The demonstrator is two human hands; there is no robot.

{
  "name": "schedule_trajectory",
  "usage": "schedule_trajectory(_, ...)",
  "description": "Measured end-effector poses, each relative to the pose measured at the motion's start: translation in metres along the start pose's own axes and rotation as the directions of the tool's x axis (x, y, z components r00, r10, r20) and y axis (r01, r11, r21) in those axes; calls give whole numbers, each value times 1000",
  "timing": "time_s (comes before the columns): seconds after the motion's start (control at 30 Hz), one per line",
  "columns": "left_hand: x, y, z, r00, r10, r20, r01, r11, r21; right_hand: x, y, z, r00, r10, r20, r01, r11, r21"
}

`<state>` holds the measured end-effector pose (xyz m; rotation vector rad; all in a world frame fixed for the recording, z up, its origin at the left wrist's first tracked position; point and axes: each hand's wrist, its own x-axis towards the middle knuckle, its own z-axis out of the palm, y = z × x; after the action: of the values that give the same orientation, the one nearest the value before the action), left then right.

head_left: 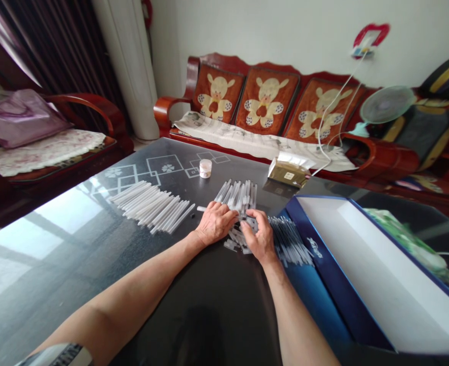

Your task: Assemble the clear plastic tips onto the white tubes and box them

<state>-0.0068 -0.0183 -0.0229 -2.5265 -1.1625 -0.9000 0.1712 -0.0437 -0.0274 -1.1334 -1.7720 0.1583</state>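
My left hand (217,222) is closed around a white pen barrel (201,208), whose end sticks out to the left past the knuckles. Close beside it, my right hand (261,238) has its thumb and index finger apart, over a loose pile of small clear pen caps (232,244). Whether a small part touches the right fingertips is hard to see. Just beyond both hands lies a group of clear pen tubes (243,190). A long row of white barrels (151,206) is spread at the left, with a small black piece (192,215) by its end.
Thin dark refills (291,241) lie on a blue surface at the right, against an open blue box (338,284) with a white inside. A small round tub (205,169) and a tissue pack (289,170) stand farther back on the dark glossy table (75,244). A sofa (224,129) is behind.
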Motion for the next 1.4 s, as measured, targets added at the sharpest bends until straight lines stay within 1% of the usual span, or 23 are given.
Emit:
schedule_trajectory(0.07, 0, 0, 0, 1000, 4, 3, -4, 1000, 0, 0, 2, 1, 1000, 6, -12, -6, 1000, -30)
schedule_trajectory(0.17, 0, -1, 1, 1000, 8, 7, -8, 1000, -1, 0, 6, 3, 1000, -17, -9, 16, 998, -67)
schedule_trajectory(0.27, 0, -1, 1, 1000, 3, 11, -3, 1000, -5, 0, 7, 4, 1000, -28, 7, 29, 998, -51)
schedule_trajectory(0.53, 0, -2, -2, 1000, -25, 7, 25, 1000, -6, 0, -1, -1, 1000, -9, 3, 9, 1000, -21)
schedule_trajectory(0.8, 1, -1, -1, 1000, 16, 11, -15, 999, -41, 0, 3, 4, 998, -68, -11, 67, 997, -47)
schedule_trajectory(0.97, 0, 0, -4, 997, 66, 40, -63, 996, -66, 0, 0, 3, 998, -69, -9, 68, 997, -39)
schedule_trajectory(1.03, -1, 0, -4, 998, 60, 30, -58, 997, -53, 0, -1, 2, 998, -55, -15, 55, 998, -24)
schedule_trajectory(1.07, -1, 0, -3, 999, 39, 13, -38, 998, -42, 0, 0, 1, 999, -41, -35, 40, 999, -14)
schedule_trajectory(1.13, -1, -2, -2, 999, -23, -27, 23, 1000, -19, 0, 3, -1, 992, 4, -125, -4, 1000, -1)
schedule_trajectory(1.2, -1, -3, -1, 994, -82, -65, 82, 997, 2, 1, 7, -3, 970, 43, -237, -46, 999, -6)
schedule_trajectory(1.27, -1, -4, 0, 989, -113, -92, 116, 993, 21, 1, 8, -4, 950, 39, -308, -53, 998, -37)
schedule_trajectory(1.33, 0, -4, 1, 988, -112, -102, 116, 993, 30, 1, 6, -3, 951, -14, -307, -12, 996, -83)
schedule_trajectory(1.4, 0, -3, 2, 990, -91, -104, 95, 995, 27, 1, 1, -2, 968, -96, -233, 65, 988, -139)
